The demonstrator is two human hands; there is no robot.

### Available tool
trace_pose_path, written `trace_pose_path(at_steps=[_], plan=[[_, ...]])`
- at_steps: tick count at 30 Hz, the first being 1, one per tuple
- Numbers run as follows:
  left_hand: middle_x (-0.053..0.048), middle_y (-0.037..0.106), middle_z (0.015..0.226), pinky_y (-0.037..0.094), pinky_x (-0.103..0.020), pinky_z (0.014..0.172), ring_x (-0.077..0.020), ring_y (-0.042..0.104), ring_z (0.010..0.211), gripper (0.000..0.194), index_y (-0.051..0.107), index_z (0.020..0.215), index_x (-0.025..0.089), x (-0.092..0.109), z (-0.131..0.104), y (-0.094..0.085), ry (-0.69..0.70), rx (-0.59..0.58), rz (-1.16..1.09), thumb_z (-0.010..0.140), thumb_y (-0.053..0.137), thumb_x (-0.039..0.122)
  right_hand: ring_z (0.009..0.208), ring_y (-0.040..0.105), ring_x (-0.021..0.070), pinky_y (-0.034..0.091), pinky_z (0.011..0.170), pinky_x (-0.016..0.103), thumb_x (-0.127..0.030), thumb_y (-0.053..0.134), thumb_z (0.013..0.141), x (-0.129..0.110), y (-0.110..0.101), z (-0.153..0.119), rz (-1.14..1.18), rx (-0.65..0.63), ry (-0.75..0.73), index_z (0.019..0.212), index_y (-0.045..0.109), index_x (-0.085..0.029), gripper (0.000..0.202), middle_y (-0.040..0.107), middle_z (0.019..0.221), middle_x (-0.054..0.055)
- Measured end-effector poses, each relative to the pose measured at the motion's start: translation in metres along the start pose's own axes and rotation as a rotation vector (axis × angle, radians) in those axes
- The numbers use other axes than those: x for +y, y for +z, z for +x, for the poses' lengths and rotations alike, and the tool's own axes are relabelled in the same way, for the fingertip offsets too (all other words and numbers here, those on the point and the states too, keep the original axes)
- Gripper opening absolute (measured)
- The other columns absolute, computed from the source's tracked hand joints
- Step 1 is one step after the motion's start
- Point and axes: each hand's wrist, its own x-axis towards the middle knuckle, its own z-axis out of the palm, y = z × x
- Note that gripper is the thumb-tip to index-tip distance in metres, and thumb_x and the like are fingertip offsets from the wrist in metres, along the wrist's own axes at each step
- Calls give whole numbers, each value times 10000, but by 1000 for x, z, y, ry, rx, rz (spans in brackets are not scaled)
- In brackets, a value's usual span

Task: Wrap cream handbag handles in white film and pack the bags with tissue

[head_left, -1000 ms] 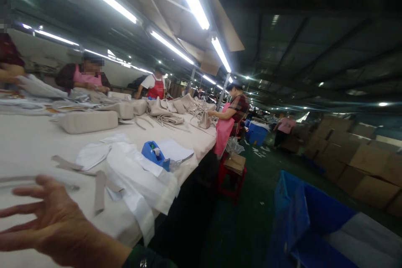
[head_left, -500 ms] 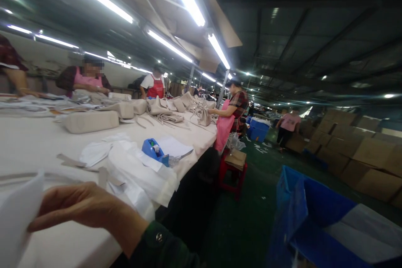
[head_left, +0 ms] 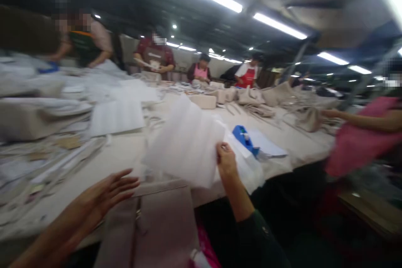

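Note:
A white foam sheet [head_left: 185, 142] is pinched at its right edge by my right hand [head_left: 226, 160], held up over the front of the table. My left hand [head_left: 105, 197] has its fingers stretched out and holds nothing; it is just left of a beige bag [head_left: 163, 217]. That bag stands upright at the table's near edge, with a zipper pull hanging on its front. Its lower part runs out of view. More white sheets [head_left: 248, 163] lie behind my right hand.
A blue tape dispenser [head_left: 243, 137] stands beside white paper [head_left: 266, 144]. Beige bags [head_left: 282, 94] and straps are piled farther back. At left lie a bag [head_left: 40, 119] and foam sheets [head_left: 117, 117]. A co-worker in a pink apron [head_left: 354, 138] is at right; several others work behind the table.
The view has swung left. My right hand has carried the white sheet over the table front. My left hand and the beige bag now show.

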Motion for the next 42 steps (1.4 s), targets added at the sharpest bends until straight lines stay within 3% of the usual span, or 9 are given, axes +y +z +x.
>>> trace_pose_path(at_steps=[3,8,13,16,19,22,27,37,42], plan=[[-151,687,1111,513,-406,930,-290,624,1085,608,558,1263,108,10,-13,-12,0,54,-78,838,639,535,522,508,75,382,468,177,-401,840,526,20,-3,-4,-1,-71,74,820,542,-222,454,611,664,-75],[-147,628,1217,472,-395,943,-282,594,1126,681,475,1366,163,9,-18,0,43,73,59,875,526,632,619,587,121,457,550,212,-394,815,629,52,-3,-44,-150,-242,130,926,616,-217,399,676,771,-29],[-79,638,1120,476,-393,960,-263,616,1088,932,225,1506,221,-15,-24,-4,178,159,223,754,741,411,641,603,162,464,552,248,-435,703,764,78,-4,-78,-361,-396,153,938,569,-211,313,685,872,19],[-100,602,1239,451,-418,1030,-270,568,1186,862,257,1505,229,-39,-28,-11,255,159,343,765,696,291,701,628,191,493,612,285,-424,608,829,85,-13,-88,-495,-442,128,1017,528,-214,293,670,919,35],[-108,527,1387,367,-459,1123,-285,481,1296,691,408,1441,209,-58,-32,-16,293,202,541,786,625,241,780,634,231,513,713,354,-370,535,864,89,-23,-94,-811,-412,-30,1198,486,-205,376,636,907,41],[-88,480,1447,273,-480,1178,-274,428,1345,647,438,1422,207,-64,-34,-17,324,236,689,792,581,199,1003,591,298,483,886,466,-277,503,873,88,-24,-101,-1108,-355,-430,1337,459,-184,475,602,1089,118],[-105,485,1445,236,-517,1183,-285,416,1355,622,449,1415,187,-59,-35,-12,342,211,786,804,569,202,1360,366,306,333,1092,498,-174,498,912,84,8,-122,-1216,-507,-927,1447,400,-239,547,434,1456,131],[-115,507,1365,354,-521,1113,-297,477,1265,635,380,1458,222,-70,-40,-19,336,217,1017,842,523,166,1454,219,324,105,1143,573,-242,570,907,135,24,-128,-1308,-752,-945,1483,358,-312,618,320,1569,60],[-144,448,1312,377,-565,1053,-330,426,1240,589,411,1440,217,-50,-35,17,604,373,1307,864,473,106,1453,217,332,92,1138,593,-245,540,917,141,22,-126,-1290,-729,-983,1476,376,-293,584,336,1561,70]])
